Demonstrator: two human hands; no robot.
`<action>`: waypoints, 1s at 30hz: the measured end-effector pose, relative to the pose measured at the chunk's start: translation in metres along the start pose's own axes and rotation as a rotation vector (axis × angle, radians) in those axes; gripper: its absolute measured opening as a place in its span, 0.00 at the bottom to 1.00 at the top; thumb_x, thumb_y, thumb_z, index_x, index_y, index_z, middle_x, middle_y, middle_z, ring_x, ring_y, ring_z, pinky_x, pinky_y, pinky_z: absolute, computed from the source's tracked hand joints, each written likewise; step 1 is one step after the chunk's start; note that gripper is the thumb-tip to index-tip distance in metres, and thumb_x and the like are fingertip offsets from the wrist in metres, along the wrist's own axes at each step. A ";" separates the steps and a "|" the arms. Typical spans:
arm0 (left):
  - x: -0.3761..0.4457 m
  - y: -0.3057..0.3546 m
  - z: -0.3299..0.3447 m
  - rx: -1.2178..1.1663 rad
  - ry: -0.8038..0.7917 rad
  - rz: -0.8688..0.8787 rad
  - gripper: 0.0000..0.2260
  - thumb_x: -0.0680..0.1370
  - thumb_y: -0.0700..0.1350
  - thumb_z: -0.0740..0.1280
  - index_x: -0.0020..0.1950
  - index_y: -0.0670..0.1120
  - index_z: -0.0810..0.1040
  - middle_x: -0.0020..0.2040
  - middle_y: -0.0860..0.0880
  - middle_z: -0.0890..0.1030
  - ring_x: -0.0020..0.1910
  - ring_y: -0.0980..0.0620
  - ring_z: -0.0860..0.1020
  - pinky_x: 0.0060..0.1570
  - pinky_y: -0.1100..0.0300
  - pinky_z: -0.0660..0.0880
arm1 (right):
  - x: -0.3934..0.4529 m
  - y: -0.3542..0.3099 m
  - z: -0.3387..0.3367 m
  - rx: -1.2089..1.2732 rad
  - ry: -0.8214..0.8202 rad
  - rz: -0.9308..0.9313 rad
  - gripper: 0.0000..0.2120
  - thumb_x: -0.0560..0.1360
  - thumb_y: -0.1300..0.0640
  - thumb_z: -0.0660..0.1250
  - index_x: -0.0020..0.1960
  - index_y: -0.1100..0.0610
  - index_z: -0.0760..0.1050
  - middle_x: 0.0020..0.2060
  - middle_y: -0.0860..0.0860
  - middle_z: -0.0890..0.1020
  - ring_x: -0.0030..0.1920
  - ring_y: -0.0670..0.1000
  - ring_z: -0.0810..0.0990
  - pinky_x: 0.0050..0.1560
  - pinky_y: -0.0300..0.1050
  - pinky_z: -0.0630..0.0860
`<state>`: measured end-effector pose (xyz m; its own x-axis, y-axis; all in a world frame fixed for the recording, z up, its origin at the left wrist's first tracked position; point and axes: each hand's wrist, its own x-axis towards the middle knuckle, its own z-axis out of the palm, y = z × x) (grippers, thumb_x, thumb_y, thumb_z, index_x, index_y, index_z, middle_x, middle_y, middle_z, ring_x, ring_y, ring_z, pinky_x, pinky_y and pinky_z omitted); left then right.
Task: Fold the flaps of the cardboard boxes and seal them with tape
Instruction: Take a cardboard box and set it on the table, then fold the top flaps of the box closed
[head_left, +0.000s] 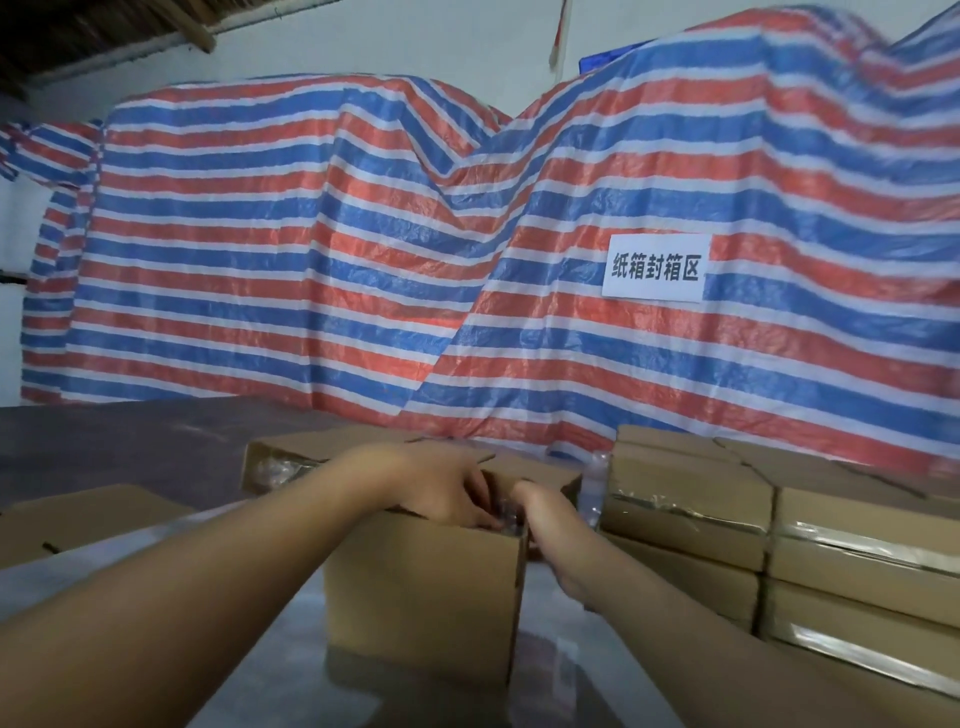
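A brown cardboard box stands upright on the table in front of me with its top open. Both my hands reach into that opening. My left hand comes over the near top edge, its fingers curled down towards something clear and shiny inside. My right hand sits at the box's right top corner, its fingertips hidden inside the box. Whether either hand grips anything does not show. No tape roll is in sight.
Stacked boxes with shiny tape stand close on the right, a clear bottle beside them. Another box lies behind, one more at left. A striped tarp with a white sign fills the back.
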<state>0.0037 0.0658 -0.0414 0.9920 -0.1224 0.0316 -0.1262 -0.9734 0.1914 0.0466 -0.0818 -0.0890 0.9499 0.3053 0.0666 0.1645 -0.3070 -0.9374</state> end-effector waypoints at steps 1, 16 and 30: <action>0.009 0.009 -0.001 -0.079 -0.096 -0.051 0.13 0.75 0.59 0.69 0.58 0.58 0.81 0.50 0.57 0.82 0.48 0.58 0.79 0.46 0.61 0.76 | -0.005 0.002 -0.011 0.007 0.016 0.027 0.10 0.83 0.54 0.56 0.48 0.56 0.73 0.48 0.57 0.81 0.51 0.56 0.80 0.55 0.51 0.78; 0.057 0.196 0.041 -0.064 -0.318 0.095 0.20 0.82 0.51 0.60 0.70 0.42 0.73 0.67 0.40 0.76 0.67 0.41 0.74 0.59 0.52 0.73 | -0.074 0.061 -0.178 0.127 0.109 0.243 0.16 0.79 0.53 0.61 0.59 0.63 0.78 0.44 0.61 0.80 0.47 0.60 0.77 0.49 0.52 0.72; 0.011 0.210 0.042 -0.490 0.163 0.594 0.18 0.79 0.62 0.55 0.51 0.54 0.81 0.47 0.57 0.84 0.45 0.60 0.83 0.50 0.56 0.81 | -0.153 0.092 -0.287 0.095 0.146 0.254 0.24 0.69 0.48 0.71 0.61 0.57 0.78 0.50 0.59 0.85 0.45 0.56 0.83 0.48 0.48 0.78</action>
<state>-0.0119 -0.1479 -0.0419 0.7483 -0.5287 0.4006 -0.6617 -0.5526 0.5067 -0.0077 -0.4160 -0.0869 0.9867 0.0943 -0.1322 -0.1026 -0.2695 -0.9575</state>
